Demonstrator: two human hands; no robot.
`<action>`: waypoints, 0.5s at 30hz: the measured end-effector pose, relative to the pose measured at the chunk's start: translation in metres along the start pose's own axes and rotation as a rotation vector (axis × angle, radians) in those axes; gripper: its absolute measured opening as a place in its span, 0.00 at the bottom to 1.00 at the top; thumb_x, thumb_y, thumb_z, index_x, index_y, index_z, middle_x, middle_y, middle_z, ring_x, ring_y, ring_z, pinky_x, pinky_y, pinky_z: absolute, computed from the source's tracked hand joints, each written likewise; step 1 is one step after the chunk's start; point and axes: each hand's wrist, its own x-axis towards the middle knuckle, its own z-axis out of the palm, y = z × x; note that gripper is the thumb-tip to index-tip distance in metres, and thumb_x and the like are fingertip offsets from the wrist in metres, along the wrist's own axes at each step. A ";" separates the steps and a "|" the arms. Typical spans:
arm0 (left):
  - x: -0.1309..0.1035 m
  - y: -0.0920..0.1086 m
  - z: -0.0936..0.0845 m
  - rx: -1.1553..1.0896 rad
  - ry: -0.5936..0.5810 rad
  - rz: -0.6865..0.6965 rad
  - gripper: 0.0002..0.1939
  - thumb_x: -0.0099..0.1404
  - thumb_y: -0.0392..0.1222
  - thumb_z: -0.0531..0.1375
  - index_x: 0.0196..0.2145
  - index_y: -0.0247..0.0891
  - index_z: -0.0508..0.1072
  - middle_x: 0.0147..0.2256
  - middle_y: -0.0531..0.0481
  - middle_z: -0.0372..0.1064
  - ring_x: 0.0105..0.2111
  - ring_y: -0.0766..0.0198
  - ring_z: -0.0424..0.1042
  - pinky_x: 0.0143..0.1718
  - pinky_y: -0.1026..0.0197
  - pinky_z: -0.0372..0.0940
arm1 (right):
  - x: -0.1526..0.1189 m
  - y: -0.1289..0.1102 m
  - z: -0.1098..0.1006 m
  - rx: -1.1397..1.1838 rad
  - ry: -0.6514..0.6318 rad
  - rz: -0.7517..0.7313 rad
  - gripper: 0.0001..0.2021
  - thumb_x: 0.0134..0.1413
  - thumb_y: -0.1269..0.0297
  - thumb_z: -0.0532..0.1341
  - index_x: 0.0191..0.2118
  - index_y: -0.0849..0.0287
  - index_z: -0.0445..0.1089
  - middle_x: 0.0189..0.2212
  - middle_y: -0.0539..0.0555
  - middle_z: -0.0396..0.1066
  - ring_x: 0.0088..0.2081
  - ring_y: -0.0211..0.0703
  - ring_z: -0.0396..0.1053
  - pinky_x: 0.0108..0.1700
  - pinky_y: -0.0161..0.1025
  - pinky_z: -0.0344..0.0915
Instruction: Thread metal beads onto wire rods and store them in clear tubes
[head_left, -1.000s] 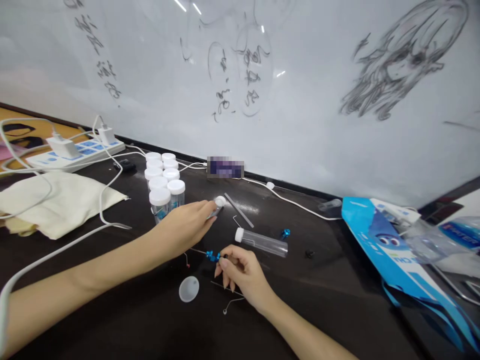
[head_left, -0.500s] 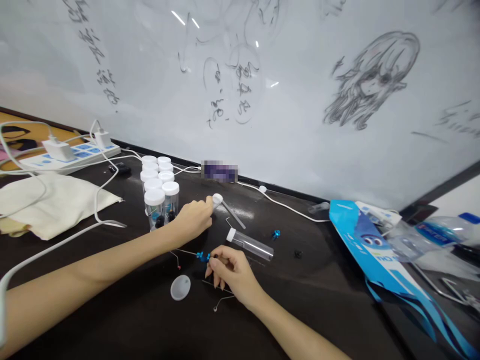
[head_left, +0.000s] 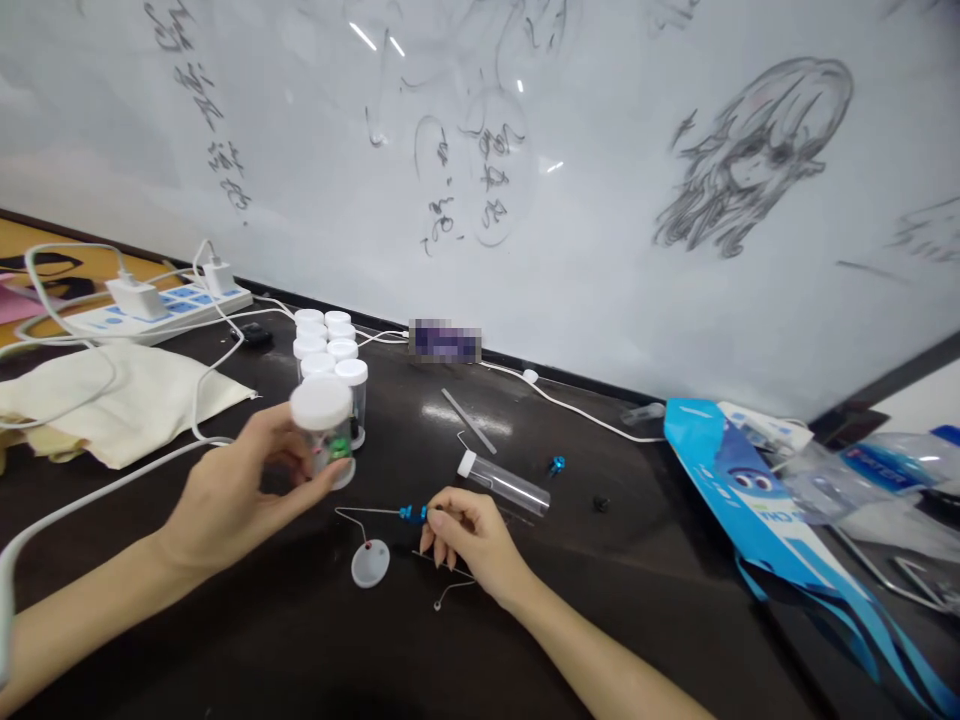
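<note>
My left hand (head_left: pixel 247 480) grips a clear jar with a white lid (head_left: pixel 321 403); green and pink bits show inside it. Between the fingertips of my right hand (head_left: pixel 457 530) is a blue piece (head_left: pixel 412 514) with a thin bent wire (head_left: pixel 367 511) running out to the left. The wire's end lies over a small translucent round disc (head_left: pixel 370 565). Another thin wire with a looped end (head_left: pixel 450 590) lies under my right hand. Just beyond that hand is a clear tube with a white cap (head_left: pixel 510 485).
More white-lidded jars (head_left: pixel 351 372) stand behind the held one. A grey strip (head_left: pixel 469 421), a blue part (head_left: pixel 556 466) and a black piece (head_left: pixel 601 504) lie on the dark table. Cloth and a power strip (head_left: pixel 180 305) are left; a blue bag (head_left: pixel 739 490) and bottle (head_left: pixel 885 460) right.
My left hand has moved left and nearer, away from the grey strip, and now holds a jar. The white round thing by its fingers is gone from there. My right hand has barely moved.
</note>
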 end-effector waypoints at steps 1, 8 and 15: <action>-0.006 -0.008 -0.001 -0.011 0.012 -0.025 0.25 0.62 0.47 0.63 0.52 0.41 0.57 0.25 0.58 0.67 0.21 0.65 0.72 0.24 0.65 0.68 | 0.000 0.000 0.000 0.006 -0.005 0.001 0.18 0.57 0.50 0.62 0.30 0.62 0.69 0.23 0.50 0.73 0.17 0.30 0.63 0.19 0.28 0.58; -0.015 -0.030 0.007 0.010 -0.245 -0.242 0.20 0.62 0.48 0.63 0.46 0.41 0.58 0.27 0.56 0.70 0.23 0.63 0.74 0.26 0.63 0.70 | -0.001 -0.006 -0.002 0.045 -0.031 0.005 0.18 0.55 0.50 0.63 0.29 0.62 0.69 0.21 0.50 0.72 0.17 0.30 0.63 0.20 0.28 0.57; -0.017 -0.021 0.004 -0.051 -0.234 -0.402 0.22 0.59 0.52 0.66 0.30 0.43 0.54 0.22 0.61 0.68 0.19 0.66 0.71 0.21 0.67 0.66 | -0.002 -0.004 -0.003 0.067 -0.069 0.008 0.17 0.55 0.50 0.63 0.29 0.62 0.69 0.21 0.50 0.73 0.18 0.31 0.65 0.20 0.28 0.57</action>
